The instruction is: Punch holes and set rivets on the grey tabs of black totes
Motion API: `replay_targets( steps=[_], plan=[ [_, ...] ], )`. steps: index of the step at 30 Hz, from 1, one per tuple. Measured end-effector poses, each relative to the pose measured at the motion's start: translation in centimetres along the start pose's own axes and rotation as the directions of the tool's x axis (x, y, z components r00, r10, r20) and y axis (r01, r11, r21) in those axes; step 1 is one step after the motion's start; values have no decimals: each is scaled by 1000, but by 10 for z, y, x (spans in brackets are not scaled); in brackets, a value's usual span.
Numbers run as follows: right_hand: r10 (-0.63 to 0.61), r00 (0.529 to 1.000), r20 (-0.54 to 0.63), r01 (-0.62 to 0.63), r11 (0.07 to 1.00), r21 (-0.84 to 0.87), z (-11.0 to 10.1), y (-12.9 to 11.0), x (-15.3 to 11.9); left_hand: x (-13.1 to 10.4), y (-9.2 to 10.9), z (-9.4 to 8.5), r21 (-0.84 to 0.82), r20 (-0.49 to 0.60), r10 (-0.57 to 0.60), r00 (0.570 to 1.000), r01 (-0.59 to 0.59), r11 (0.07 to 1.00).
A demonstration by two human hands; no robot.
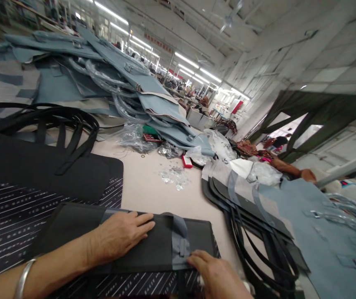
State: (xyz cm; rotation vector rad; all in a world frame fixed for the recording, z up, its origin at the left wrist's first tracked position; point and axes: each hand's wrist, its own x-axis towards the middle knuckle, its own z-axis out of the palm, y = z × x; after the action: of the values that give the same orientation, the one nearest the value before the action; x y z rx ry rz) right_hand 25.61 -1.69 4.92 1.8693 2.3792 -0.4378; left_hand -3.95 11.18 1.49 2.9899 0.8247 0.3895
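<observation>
A black bag panel [147, 245] lies in front of me on black lining fabric printed with white lines and lettering. Two grey-blue strips cross the panel; the right strip [181, 238] has a small rectangular slot piece near its lower end. My left hand [118, 234] rests flat on the panel's middle, fingers stretched out over the left strip and the black surface. At the lower right edge, my right hand [217, 272] has its fingers together and curled against the panel edge beside the right strip; its thumb side is hidden.
Black panels with straps [69, 137] lie left. Loose metal pieces [176, 176] and a small red box [187, 161] are beyond the panel. Blue-grey bag pieces [153, 83] are heaped behind. Stacked black pieces with handles [243, 199] and blue-grey material [308, 216] lie right.
</observation>
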Motion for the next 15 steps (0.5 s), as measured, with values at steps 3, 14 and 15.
replay_targets(
  steps=[3, 14, 15],
  plan=[
    [148, 974, -171, -118, 978, 174, -27, 12, 14, 2, -2, 26, 33, -31, -5, 1000, 6, 999],
    [118, 964, -240, -116, 993, 22, -58, -2, 206, -8, -6, 42, -124, -143, -65, 988, 47, 991],
    [92, 969, -230, -96, 995, -8, -57, -8, 222, -8, -6, 42, -132, -156, -65, 986, 44, 990]
  ],
)
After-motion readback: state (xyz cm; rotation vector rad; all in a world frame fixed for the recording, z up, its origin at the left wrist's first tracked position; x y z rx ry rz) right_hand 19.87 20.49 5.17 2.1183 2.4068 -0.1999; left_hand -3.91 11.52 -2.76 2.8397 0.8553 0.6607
